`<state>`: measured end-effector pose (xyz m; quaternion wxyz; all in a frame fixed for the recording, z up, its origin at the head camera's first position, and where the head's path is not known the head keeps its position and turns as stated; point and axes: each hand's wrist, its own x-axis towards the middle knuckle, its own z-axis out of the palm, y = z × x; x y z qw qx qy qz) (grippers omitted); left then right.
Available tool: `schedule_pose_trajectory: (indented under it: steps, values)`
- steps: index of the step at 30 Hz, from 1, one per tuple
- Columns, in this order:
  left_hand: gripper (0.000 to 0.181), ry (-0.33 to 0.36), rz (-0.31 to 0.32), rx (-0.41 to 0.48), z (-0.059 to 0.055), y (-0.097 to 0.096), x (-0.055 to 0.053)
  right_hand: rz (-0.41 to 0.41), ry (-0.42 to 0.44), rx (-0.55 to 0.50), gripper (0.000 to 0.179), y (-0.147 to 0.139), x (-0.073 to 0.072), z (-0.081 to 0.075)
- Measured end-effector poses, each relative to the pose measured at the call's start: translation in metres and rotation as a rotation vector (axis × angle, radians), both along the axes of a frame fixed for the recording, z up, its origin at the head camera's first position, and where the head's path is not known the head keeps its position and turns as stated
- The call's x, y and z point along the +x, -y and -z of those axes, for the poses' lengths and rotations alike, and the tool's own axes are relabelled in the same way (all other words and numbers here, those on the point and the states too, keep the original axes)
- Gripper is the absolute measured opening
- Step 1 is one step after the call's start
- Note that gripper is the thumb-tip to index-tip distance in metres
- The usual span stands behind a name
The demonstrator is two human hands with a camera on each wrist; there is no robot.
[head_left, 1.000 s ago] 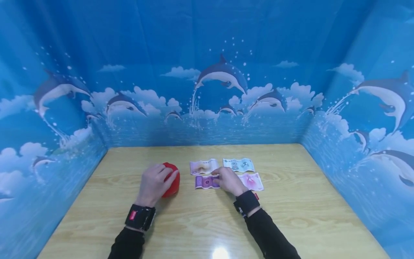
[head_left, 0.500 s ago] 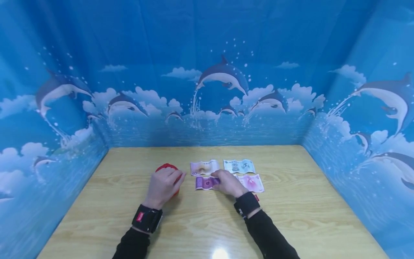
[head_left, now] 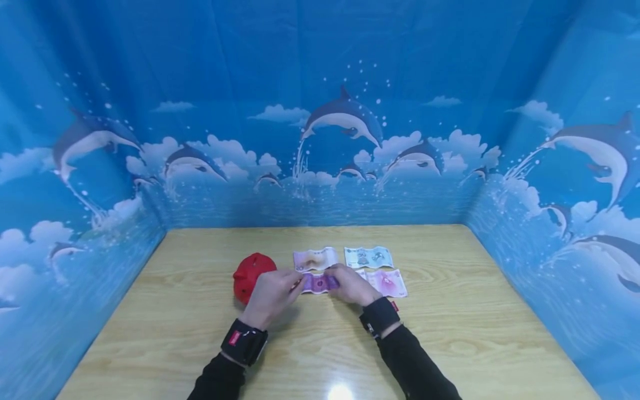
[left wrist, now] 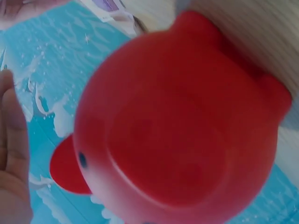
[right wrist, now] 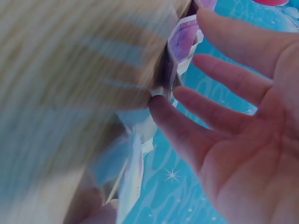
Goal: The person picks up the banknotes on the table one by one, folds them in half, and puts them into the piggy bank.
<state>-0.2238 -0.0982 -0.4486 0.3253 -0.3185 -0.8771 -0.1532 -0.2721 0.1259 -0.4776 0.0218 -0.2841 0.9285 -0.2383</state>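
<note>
We moved left hand (head_left: 271,295) from round red figurine (head_left: 248,271) to purple paper banknote (head_left: 318,283), can't tell grip | right hand (head_left: 352,286): straight fingers, touching banknote

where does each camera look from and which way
Head: worn on the head, faces forward and down at the table; left hand, right hand and sleeves show.
Left wrist: on that wrist, faces the piggy bank; fingers, likely the left hand's, show at the left edge.
Right wrist: on that wrist, faces the notes; right hand's palm and fingers show.
Shared: head and left wrist both show the piggy bank.
</note>
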Motion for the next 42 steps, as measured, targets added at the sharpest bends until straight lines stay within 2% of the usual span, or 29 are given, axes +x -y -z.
schedule_pose_trajectory:
  steps: [6, 9, 11, 13, 14, 16, 20, 22, 28, 34, 42]
  values:
    - [0.013, 0.205, -0.064, -0.019, 0.007, -0.013, -0.001, 0.033, -0.021, -0.028, 0.034, 0.002, 0.000, 0.001]
    - [0.006, 0.344, -0.093, -0.042, 0.011, -0.019, -0.002, 0.052, -0.009, -0.056, 0.032, 0.002, 0.000, 0.002]
    - [0.007, 0.424, -0.091, -0.065, 0.015, -0.021, -0.002, 0.063, -0.007, -0.072, 0.031, 0.001, 0.000, 0.002]
    - [0.015, 0.511, -0.083, -0.099, 0.019, -0.023, -0.003, 0.080, -0.011, -0.077, 0.031, 0.001, 0.001, 0.003]
    - [0.018, 0.532, -0.073, -0.120, 0.021, -0.024, -0.004, 0.092, -0.010, -0.079, 0.032, 0.001, 0.001, 0.003]
    - [0.017, 0.554, -0.062, -0.167, 0.026, -0.026, -0.004, 0.115, 0.005, -0.076, 0.036, 0.001, 0.002, 0.004]
    - [0.020, 0.593, -0.085, -0.223, 0.031, -0.031, -0.004, 0.151, 0.051, -0.054, 0.044, 0.003, 0.003, 0.005]
    - [0.026, 0.619, -0.112, -0.200, 0.031, -0.033, -0.004, 0.157, 0.062, -0.047, 0.045, 0.004, 0.003, 0.005]
    - [0.042, 0.641, -0.171, -0.034, 0.031, -0.036, -0.006, 0.173, 0.076, -0.078, 0.048, 0.004, 0.004, 0.004]
    - [0.058, 0.680, -0.194, -0.017, 0.032, -0.036, -0.007, 0.183, 0.072, -0.128, 0.048, 0.003, 0.003, 0.001]
    - [0.076, 0.709, -0.169, 0.017, 0.035, -0.033, -0.011, 0.231, 0.099, -0.203, 0.045, 0.004, 0.001, -0.005]
